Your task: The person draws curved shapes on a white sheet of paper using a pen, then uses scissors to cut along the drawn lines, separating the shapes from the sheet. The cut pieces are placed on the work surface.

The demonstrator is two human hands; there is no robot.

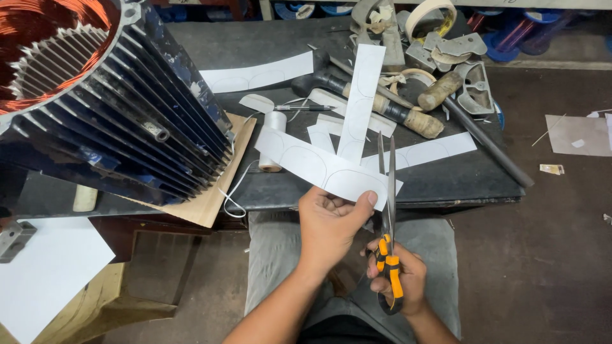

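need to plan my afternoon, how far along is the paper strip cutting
Done: curved outlines are already drawn on the white strips, and a few short cut pieces lie on the bench. In hand: the left hand pinches a marked strip while the right hand holds the scissors, blades slightly apart at the strip's end. Left: at least three more long strips lie on the bench, uncut.

White paper strip (319,167) w/ thin grey curved pencil lines. Scissors (387,239): orange/black handles, steel-grey blades. Motor housing (146,121) dark blue-black, ribbed fins, chipped paint; copper-orange windings (38,25) inside. Bench (446,178) black. Trousers (280,255) grey.
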